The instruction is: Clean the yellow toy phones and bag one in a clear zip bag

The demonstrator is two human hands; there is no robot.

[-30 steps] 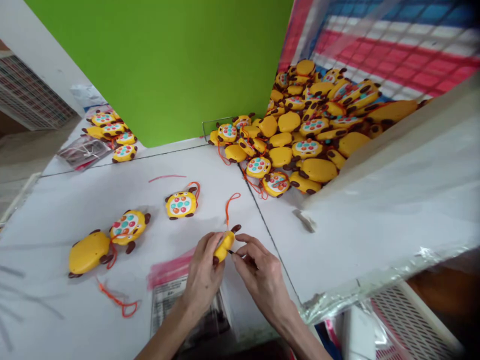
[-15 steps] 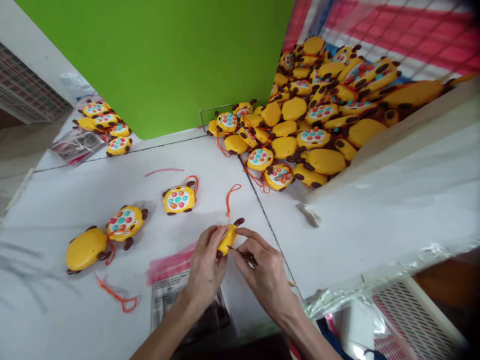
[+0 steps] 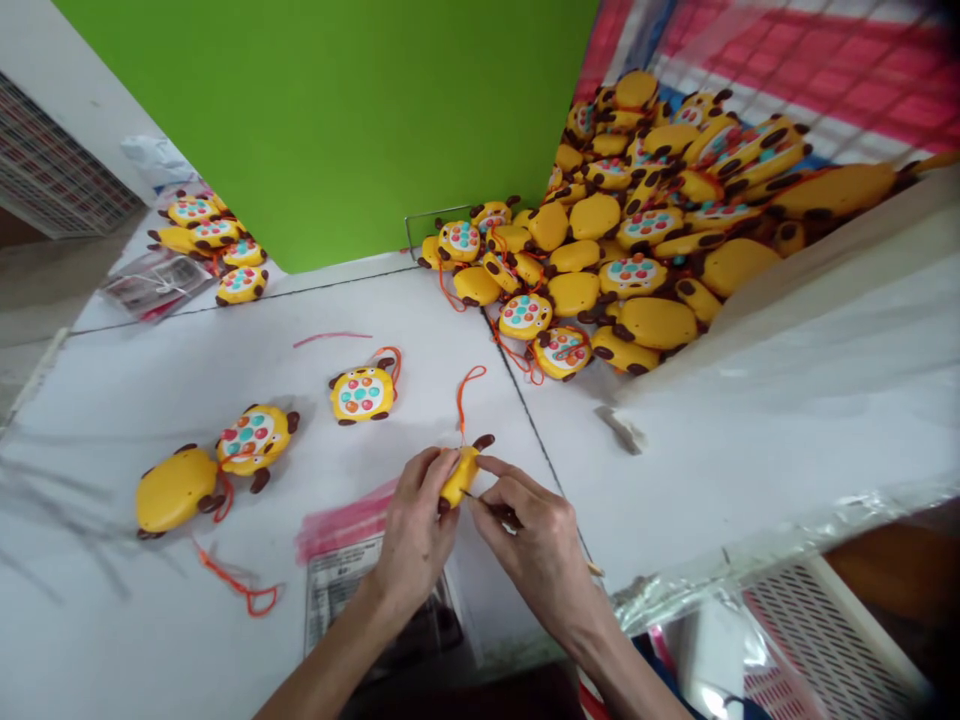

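My left hand (image 3: 420,520) grips a small yellow animal-shaped toy (image 3: 459,478) with dark brown ears and feet, turned on its side. From its upper end an orange cord loop (image 3: 463,400) stretches away over the white table. My right hand (image 3: 529,525) pinches a thin dark pointed tool (image 3: 470,495), its tip at the toy's side; the rest of the tool is mostly hidden by the fingers. The right index finger touches the toy near its ear. Beyond the hands lies a similar toy (image 3: 361,394), dotted face up, with its own orange cord.
To the left are a face-down toy (image 3: 176,490), a dotted toy (image 3: 255,440) and a loose orange cord (image 3: 238,580). A printed plastic bag (image 3: 337,580) lies under my left forearm. Many toys are heaped (image 3: 622,240) at back right, beside a green panel (image 3: 337,130).
The view has shifted slightly. Both hands keep their hold, and the tool's tip remains at the toy's side.
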